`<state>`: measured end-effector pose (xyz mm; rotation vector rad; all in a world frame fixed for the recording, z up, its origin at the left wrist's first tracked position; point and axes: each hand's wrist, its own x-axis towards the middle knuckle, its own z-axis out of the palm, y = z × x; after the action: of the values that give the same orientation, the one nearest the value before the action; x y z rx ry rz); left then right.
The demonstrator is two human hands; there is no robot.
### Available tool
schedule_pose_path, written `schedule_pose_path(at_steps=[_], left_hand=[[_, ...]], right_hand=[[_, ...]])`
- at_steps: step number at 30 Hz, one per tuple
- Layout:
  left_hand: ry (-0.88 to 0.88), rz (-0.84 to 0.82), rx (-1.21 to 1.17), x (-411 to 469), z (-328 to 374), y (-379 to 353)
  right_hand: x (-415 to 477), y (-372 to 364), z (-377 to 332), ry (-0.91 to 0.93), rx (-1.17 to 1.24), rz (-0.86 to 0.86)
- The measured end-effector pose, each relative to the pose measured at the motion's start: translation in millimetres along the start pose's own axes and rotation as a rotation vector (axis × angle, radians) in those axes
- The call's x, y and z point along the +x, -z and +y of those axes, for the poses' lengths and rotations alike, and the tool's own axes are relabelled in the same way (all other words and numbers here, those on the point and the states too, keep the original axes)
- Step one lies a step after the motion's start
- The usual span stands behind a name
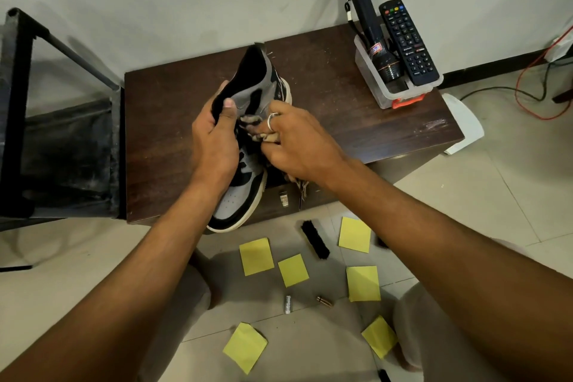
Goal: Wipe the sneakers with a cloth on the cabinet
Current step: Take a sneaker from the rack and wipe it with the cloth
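Observation:
A grey, black and white high-top sneaker [248, 183] lies on the dark brown cabinet [164, 121], its toe overhanging the front edge toward me. My left hand [214, 136] grips the sneaker's black collar, thumb on the outside. My right hand [294, 139] holds a bunched, patterned cloth [266, 135] and presses it against the side of the shoe near the laces. A frayed end of the cloth [299, 184] hangs below my right wrist. Only one sneaker is in view.
A clear plastic bin [387, 93] with a black flashlight [372, 28] and a remote [407, 40] stands at the cabinet's back right. A black metal rack [62, 133] stands left. On the floor lie yellow sticky notes [256, 256], a black brush [314, 239] and small items.

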<state>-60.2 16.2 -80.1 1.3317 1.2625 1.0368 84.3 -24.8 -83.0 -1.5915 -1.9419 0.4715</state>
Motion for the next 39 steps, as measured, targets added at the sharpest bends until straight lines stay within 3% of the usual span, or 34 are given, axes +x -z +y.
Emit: schedule_pose_path(at_steps=[2, 5, 7, 12, 21, 24, 27, 29, 30, 35, 39], left_hand=[[-0.01, 0.003, 0.03, 2, 0, 2], [-0.031, -0.03, 0.075, 3, 0, 3], [-0.048, -0.041, 0.103, 2, -2, 4], [-0.055, -0.05, 0.114, 4, -6, 5], [-0.055, -0.027, 0.109, 4, -3, 4], [-0.059, -0.033, 0.099, 5, -4, 6], [-0.06, -0.04, 0.102, 6, -5, 7], [-0.046, -0.05, 0.099, 6, -5, 7], [-0.041, -0.047, 0.099, 6, -5, 7], [-0.011, -0.053, 0.068, 7, -6, 8], [0.006, -0.059, 0.06, 7, -2, 11]], right_hand=[[-3, 8, 3, -0.017, 0.075, 0.035], [-2, 13, 8, -0.066, 0.246, 0.319], [2, 8, 8, -0.09, 0.27, 0.412], [9, -11, -1, -0.146, 0.212, 0.286], [5, 14, -7, -0.243, 0.11, -0.208], [2, 23, -1, -0.236, 0.159, -0.266], [-1, 19, 4, -0.163, 0.281, 0.054], [1, 8, 6, -0.124, 0.253, 0.303], [3, 2, 5, -0.136, 0.226, 0.342], [6, -6, 3, -0.197, 0.128, 0.103], [-4, 16, 9, -0.208, 0.192, -0.149]])
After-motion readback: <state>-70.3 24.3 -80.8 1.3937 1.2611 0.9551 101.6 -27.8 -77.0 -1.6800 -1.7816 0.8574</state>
